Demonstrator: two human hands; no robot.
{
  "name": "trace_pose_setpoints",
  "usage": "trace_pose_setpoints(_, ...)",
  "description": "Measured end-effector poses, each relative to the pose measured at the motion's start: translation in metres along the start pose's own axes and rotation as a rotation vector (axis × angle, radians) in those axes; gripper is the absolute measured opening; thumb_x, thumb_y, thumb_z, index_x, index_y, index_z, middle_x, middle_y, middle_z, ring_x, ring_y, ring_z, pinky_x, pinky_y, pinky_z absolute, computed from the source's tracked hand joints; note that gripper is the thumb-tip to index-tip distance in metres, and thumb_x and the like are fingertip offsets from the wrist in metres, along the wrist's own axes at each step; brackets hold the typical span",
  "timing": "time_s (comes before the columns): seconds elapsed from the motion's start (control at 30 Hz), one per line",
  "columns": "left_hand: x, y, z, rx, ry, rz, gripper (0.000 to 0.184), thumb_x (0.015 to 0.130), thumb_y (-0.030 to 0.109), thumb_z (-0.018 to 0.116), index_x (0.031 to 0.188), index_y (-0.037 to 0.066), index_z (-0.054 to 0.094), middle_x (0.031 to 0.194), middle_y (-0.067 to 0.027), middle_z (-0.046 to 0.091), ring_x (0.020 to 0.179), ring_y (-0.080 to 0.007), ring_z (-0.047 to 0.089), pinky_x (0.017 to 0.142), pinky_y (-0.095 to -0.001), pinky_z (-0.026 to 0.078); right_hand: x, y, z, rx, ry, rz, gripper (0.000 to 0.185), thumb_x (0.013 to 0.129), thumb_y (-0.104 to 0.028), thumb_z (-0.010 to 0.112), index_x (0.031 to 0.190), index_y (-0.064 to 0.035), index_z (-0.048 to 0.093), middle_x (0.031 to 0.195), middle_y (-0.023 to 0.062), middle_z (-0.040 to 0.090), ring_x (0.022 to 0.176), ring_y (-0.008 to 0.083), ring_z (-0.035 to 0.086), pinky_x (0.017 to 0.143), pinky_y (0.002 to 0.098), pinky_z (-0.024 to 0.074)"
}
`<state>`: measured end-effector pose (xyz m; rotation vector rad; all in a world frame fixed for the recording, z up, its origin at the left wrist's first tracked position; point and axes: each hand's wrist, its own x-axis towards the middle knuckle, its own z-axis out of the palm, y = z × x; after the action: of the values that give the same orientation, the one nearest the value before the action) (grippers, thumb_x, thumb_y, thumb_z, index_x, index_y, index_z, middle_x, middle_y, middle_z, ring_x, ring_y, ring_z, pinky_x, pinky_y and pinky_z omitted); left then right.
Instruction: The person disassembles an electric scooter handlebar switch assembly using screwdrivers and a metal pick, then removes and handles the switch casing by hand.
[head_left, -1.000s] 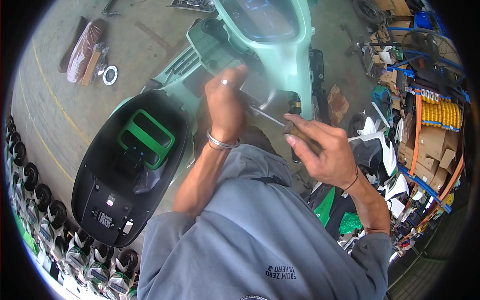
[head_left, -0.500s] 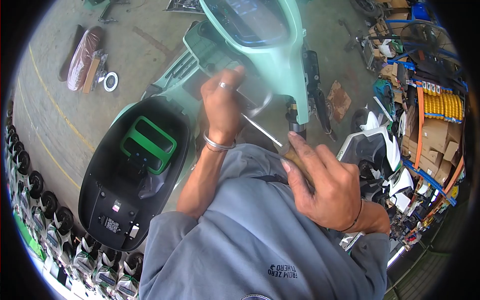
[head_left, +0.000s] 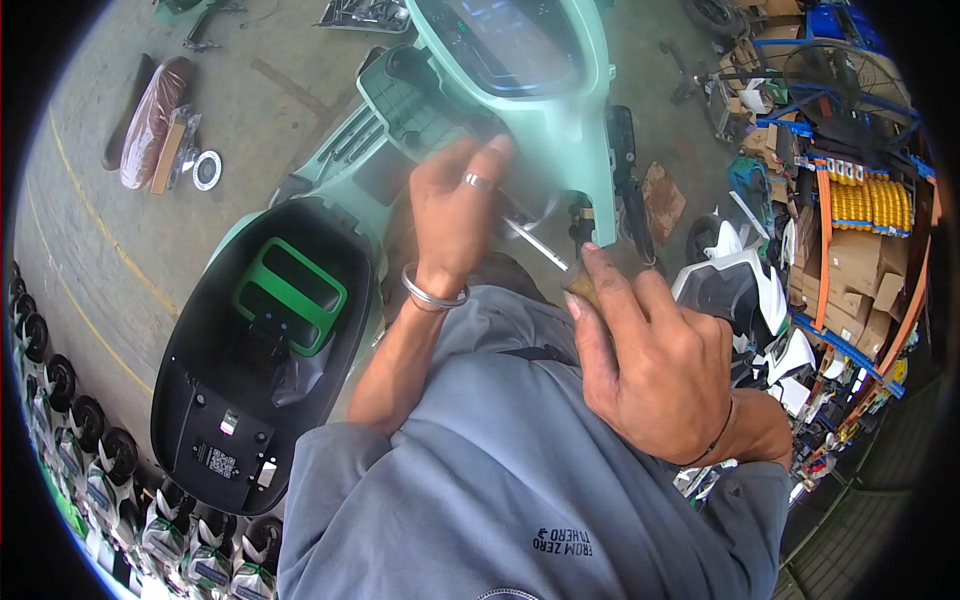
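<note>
My right hand [head_left: 660, 370] is closed around the yellowish handle of a screwdriver [head_left: 540, 247]. The metal shaft points up and left, toward my other hand. My left hand [head_left: 455, 215], with a ring and bangles, is curled shut near the shaft's far end. A blurred, curved, see-through part shows beside its fingers; what exactly those fingers grip is hidden. Both hands are in front of my body, just this side of a mint-green scooter [head_left: 565, 130] with a display at its top. Left of my arm sits the scooter's black storage tub [head_left: 190, 385] with a green frame inside.
Far left on the floor lie a plastic-wrapped seat [head_left: 155, 125] and a white ring-shaped disc [head_left: 207, 170]. Many small wheeled vehicles line the lower left. At right stand a white scooter panel [head_left: 755, 285] and shelving with cardboard boxes [head_left: 850, 270] and yellow coils [head_left: 867, 203].
My left hand has shifted slightly right, and my right hand still grips the screwdriver, its fingers a little higher. The view has tilted slightly.
</note>
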<state>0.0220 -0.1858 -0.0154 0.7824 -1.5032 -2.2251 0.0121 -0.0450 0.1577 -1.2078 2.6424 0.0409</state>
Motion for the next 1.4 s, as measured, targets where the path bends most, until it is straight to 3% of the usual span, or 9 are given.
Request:
trace_pose_setpoints(0.17,-0.003,0.003,0.002,0.042,-0.043,-0.012,0.034,0.091,0.027,0.064,0.074,-0.003,0.063,0.063,-0.0020,0.055,0.060,-0.0097,0.047,0.054,-0.0295,0.037,0.005,-0.005,-0.006,-0.051,-0.043,0.012,0.034,0.091,-0.022,0.066,0.117,-0.0010,0.066,0.074,0.0101,0.060,0.050,0.0238,0.065,0.041,0.0381,0.0489)
trace_pose_setpoints(0.3,0.003,-0.005,0.000,0.042,-0.023,0.008,0.039,0.097,0.027,0.051,0.077,-0.003,0.064,0.061,-0.0039,0.054,0.057,-0.0127,0.050,0.054,-0.0324,0.039,0.013,0.001,-0.006,-0.008,-0.104,0.004,0.032,0.091,-0.021,0.064,0.114,0.0005,0.066,0.073,0.0134,0.062,0.050,0.0280,0.065,0.042,0.0391,0.0505)
trace_pose_setpoints(0.33,0.002,-0.007,-0.004,-0.020,-0.034,0.004,0.040,0.099,0.029,0.049,0.080,-0.003,0.064,0.064,-0.0041,0.055,0.059,-0.0135,0.051,0.055,-0.0321,0.040,0.015,0.005,-0.007,0.116,-0.126,0.046,0.033,0.089,-0.014,0.068,0.118,0.0032,0.065,0.075,0.0169,0.063,0.058,0.0357,0.063,0.052,0.0432,0.0494)
trace_pose_setpoints(0.5,0.006,-0.030,0.000,-0.334,0.015,-0.082,0.044,0.102,0.035,0.043,0.091,-0.001,0.066,0.079,-0.0061,0.063,0.070,-0.0152,0.057,0.062,-0.0309,0.044,0.020,0.020,-0.006,0.316,-0.122,0.070,0.029,0.088,-0.009,0.069,0.113,0.0070,0.066,0.081,0.0218,0.068,0.070,0.0380,0.068,0.063,0.0419,0.0529)
trace_pose_setpoints(0.57,0.008,-0.025,0.008,-0.455,0.097,-0.169,0.055,0.096,0.049,0.035,0.070,0.003,0.051,0.063,-0.0034,0.050,0.061,-0.0130,0.045,0.056,-0.0285,0.034,0.020,0.025,-0.003,0.395,-0.135,0.079,0.030,0.089,-0.009,0.069,0.113,0.0077,0.066,0.084,0.0230,0.069,0.072,0.0377,0.069,0.065,0.0417,0.0535)
trace_pose_setpoints(0.6,0.008,-0.023,0.008,-0.408,0.076,-0.197,0.060,0.094,0.054,0.032,0.070,0.003,0.050,0.064,-0.0048,0.051,0.062,-0.0141,0.046,0.057,-0.0290,0.035,0.020,0.026,-0.003,0.396,-0.138,0.088,0.030,0.089,-0.009,0.069,0.113,0.0077,0.066,0.084,0.0230,0.069,0.072,0.0377,0.069,0.065,0.0417,0.0535)
trace_pose_setpoints(1.03,0.008,-0.017,0.011,-0.390,0.133,-0.146,0.062,0.092,0.059,0.033,0.069,0.004,0.048,0.063,-0.0040,0.050,0.061,-0.0137,0.044,0.056,-0.0277,0.033,0.028,0.033,0.001,0.390,-0.162,0.062,0.030,0.089,-0.011,0.069,0.111,0.0091,0.066,0.093,0.0254,0.071,0.081,0.0372,0.072,0.071,0.0399,0.0558)
trace_pose_setpoints(1.13,0.009,-0.021,0.007,-0.366,0.120,-0.136,0.063,0.092,0.060,0.032,0.068,0.004,0.047,0.062,-0.0040,0.050,0.060,-0.0135,0.044,0.056,-0.0271,0.033,0.031,0.039,0.007,0.609,-0.073,0.048,0.022,0.090,-0.015,0.064,0.101,0.0037,0.067,0.073,0.0241,0.065,0.065,0.0424,0.064,0.059,0.0455,0.0515)
trace_pose_setpoints(1.4,0.010,-0.021,0.006,-0.395,0.129,-0.176,0.062,0.091,0.059,0.032,0.068,0.005,0.048,0.061,-0.0047,0.051,0.059,-0.0140,0.045,0.055,-0.0273,0.034,0.034,0.045,0.008,0.653,-0.126,0.053,0.019,0.091,-0.015,0.063,0.093,0.0033,0.067,0.071,0.0251,0.062,0.065,0.0429,0.063,0.058,0.0430,0.0488)
